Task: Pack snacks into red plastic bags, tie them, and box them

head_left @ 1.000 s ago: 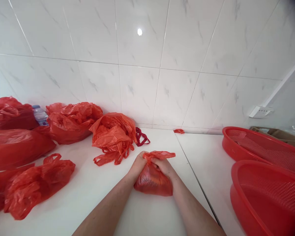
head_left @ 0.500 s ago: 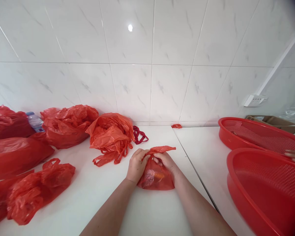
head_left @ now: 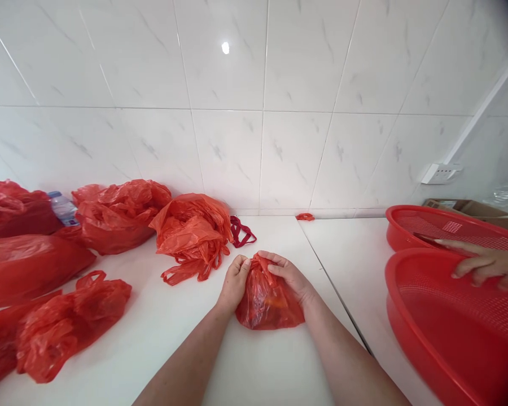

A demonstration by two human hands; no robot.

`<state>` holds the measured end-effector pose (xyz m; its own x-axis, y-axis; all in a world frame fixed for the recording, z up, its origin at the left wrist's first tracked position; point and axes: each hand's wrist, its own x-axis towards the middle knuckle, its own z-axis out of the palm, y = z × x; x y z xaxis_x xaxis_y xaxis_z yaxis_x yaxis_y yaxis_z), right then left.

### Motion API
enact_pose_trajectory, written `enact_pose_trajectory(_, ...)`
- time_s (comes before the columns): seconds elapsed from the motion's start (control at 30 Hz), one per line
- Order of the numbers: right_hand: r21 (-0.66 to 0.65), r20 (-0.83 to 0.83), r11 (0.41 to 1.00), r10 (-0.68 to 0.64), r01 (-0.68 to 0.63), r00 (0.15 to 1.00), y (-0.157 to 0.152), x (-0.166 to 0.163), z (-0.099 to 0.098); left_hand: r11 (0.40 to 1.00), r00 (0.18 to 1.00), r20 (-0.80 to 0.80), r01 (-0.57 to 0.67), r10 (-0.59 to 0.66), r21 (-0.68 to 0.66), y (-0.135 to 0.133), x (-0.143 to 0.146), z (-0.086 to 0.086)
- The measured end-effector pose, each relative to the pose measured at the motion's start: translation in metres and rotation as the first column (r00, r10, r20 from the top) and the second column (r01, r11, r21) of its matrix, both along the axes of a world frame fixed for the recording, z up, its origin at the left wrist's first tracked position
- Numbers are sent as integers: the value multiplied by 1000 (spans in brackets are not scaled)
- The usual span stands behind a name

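A small red plastic bag [head_left: 267, 304] rests on the white table between my hands, its top gathered. Something orange shows dimly through the thin plastic; what it is I cannot make out. My left hand [head_left: 236, 280] pinches the gathered neck from the left, thumb against fingers. From the right, my right hand [head_left: 288, 276] grips the same neck, with its fingers bent over the plastic. Beyond my left hand lies a crumpled heap of red bags [head_left: 195, 234], with a dark red strap [head_left: 242, 232] beside it.
Filled red bags [head_left: 122, 217] and a water bottle [head_left: 62, 208] stand at the left. Two red baskets [head_left: 395, 282] occupy the right, where another person's hand [head_left: 486, 265] reaches over them. A cardboard box [head_left: 469, 211] sits behind; a seam crosses the table.
The twisted end that stuck out rightward from the bag's neck is now tucked down between my hands. The other person's hand has reached further in over the baskets, which have shifted slightly.
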<state>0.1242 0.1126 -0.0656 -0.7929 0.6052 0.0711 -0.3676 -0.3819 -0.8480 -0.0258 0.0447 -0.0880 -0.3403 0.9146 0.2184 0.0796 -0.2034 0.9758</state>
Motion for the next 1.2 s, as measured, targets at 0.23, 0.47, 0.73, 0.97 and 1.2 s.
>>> enact_pose_trajectory(0.23, 333, 260, 931, -241, 147, 935, 7, -15, -16, 996, 997, 22, -77, 77, 36, -2, 4, 7)
enact_pose_trajectory(0.47, 729, 345, 601, -736, 328, 582, 3, -23, -22, 998, 994, -97, -37, 41, 44, -2, 12, 6)
enact_pose_trajectory(0.73, 234, 215, 918, -369, 319, 904, 10, -16, -19, 982, 952, -243, -173, 185, 68, 0, 8, -1)
enact_pose_trajectory(0.97, 245, 270, 745, -667, 621, 694, 37, -6, -31, 878, 841, -297, -365, 453, 309, 1, -10, 2)
enact_pose_trajectory(1.2, 471, 298, 501, -865, 726, 404, 54, 8, -38, 770, 755, -153, -615, 637, 171, 5, -32, -3)
